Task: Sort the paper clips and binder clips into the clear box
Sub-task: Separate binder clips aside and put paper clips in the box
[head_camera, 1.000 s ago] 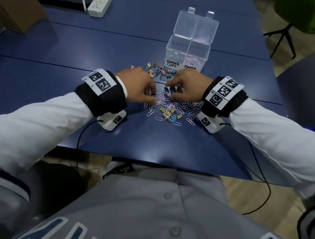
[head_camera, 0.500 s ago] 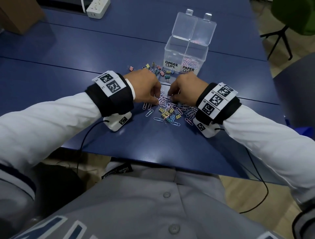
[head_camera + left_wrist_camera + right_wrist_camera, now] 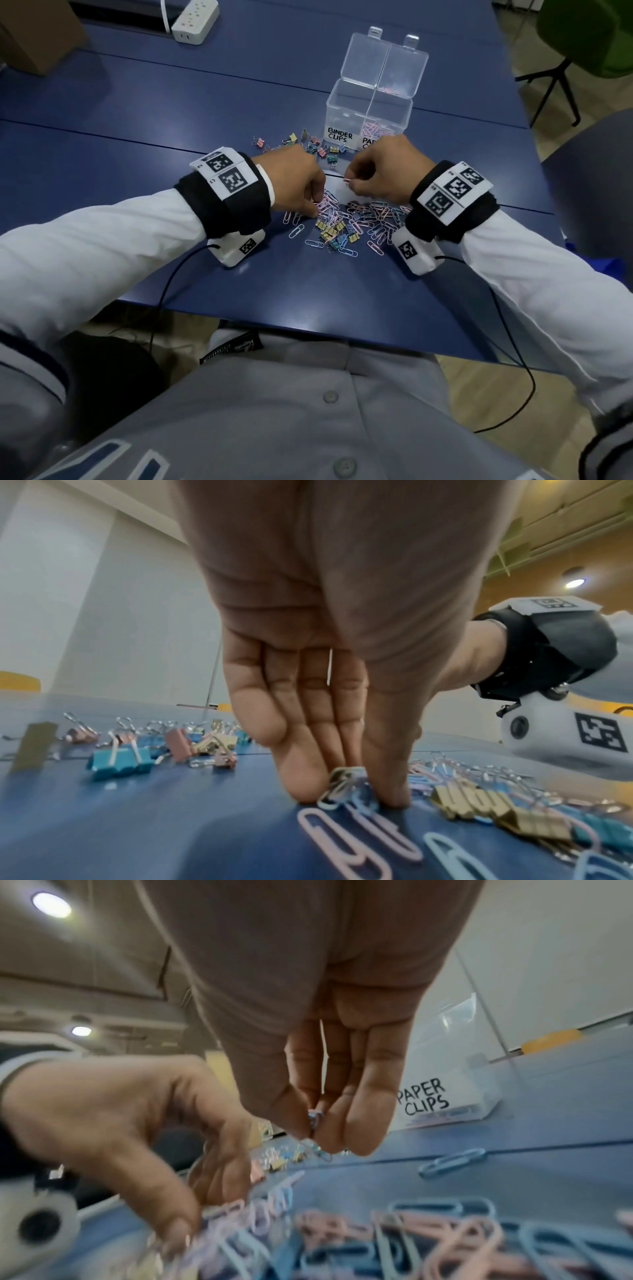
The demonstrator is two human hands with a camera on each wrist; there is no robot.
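Moved: my right hand [image 3: 385, 171] has lifted off the pile, pinching paper clips [image 3: 315, 1119].
Hidden: count, axis unclear.
Left hand [image 3: 294, 185]: fingertips [image 3: 304, 780] pinch clips on table [image 3: 137, 113].
Far: clear box [image 3: 370, 106], lids open.

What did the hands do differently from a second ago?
The right hand lifted off the pile, now pinching paper clips. The left hand slid inward, fingertips gathering clips on the table. The clear box and the binder clips beside it stayed put.
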